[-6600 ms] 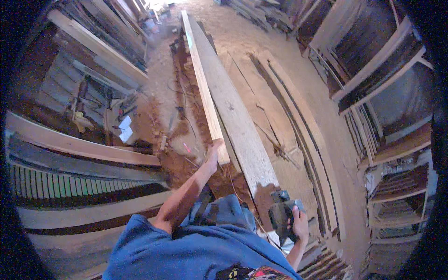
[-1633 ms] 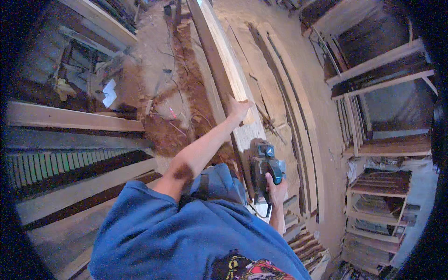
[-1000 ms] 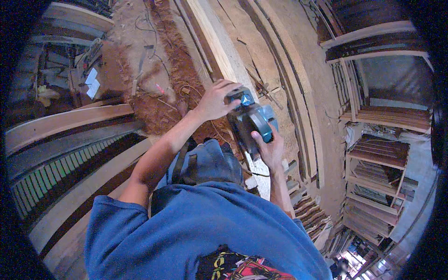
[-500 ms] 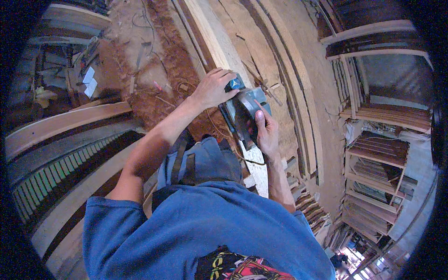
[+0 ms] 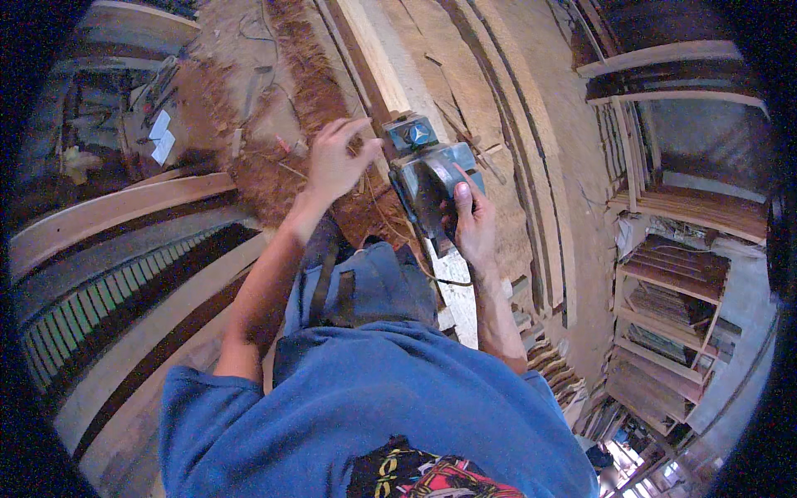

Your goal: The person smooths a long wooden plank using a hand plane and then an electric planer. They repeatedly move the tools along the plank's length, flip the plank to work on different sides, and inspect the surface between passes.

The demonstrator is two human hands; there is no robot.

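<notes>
A blue-grey electric hand planer [image 5: 407,183] rests on a long pale wooden plank [image 5: 383,62] running away from me. My right hand [image 5: 473,220] is closed round the planer's rear handle, its thumb on top. To the left of the tool, my left hand [image 5: 342,159] hangs in the air, apart from the front knob [image 5: 418,133]. Its fingers are spread and hold nothing. A dark cord [image 5: 452,282] trails from the planer's rear over the plank's near end.
Long rough boards [image 5: 519,158] lie to the right of the plank. Reddish shavings [image 5: 303,91] cover the ground at left. Curved wooden pieces [image 5: 124,217] stand at the left, and shelves of stacked wood [image 5: 668,307] at the right. Thin sticks [image 5: 481,145] lie near the planer.
My left hand has let go of the planer's front knob and moved left, its fingers opening. The right hand keeps its grip, and the planer has barely moved.
</notes>
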